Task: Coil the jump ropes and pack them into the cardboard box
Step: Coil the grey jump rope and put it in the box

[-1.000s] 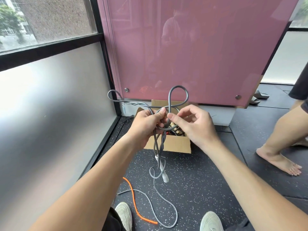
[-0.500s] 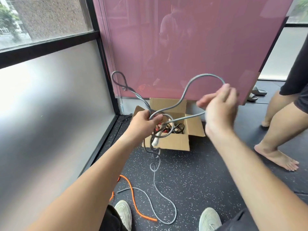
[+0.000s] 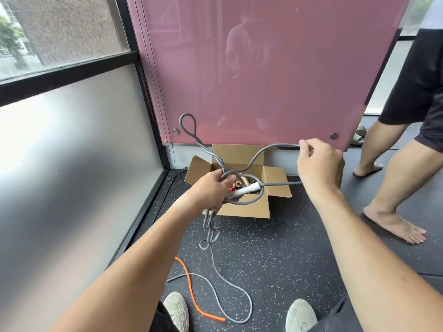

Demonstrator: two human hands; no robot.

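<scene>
Floor first: dark speckled matting, hemmed at its left edge by a frosted glass wall and at its far edge by a pink panel. Open matting lies between the box and the wearer's shoes, and more stretches off to the right, where a second person's bare legs stand near the right edge.

Box sits in the far left corner of the floor, against the base of the panel, flaps splayed open. Inside there's a jumble of red, tan and dark bits, too tangled to name.

Now the grey rope. Left hand is clamped round a bunch of its strands right over the box's near left corner. One narrow loop pokes up past the hand in front of the panel. A round loop hangs over the box mouth with the white handle lying across it. Right hand is out wide, well apart from the left, fingers curled on a strand that arcs back to the bunch, and a second strand runs from the handle toward that same hand. Below the left hand the rope dangles in kinks and trails in a wide curl on the floor to the shoes. Orange rope lies on the floor crossing it.
</scene>
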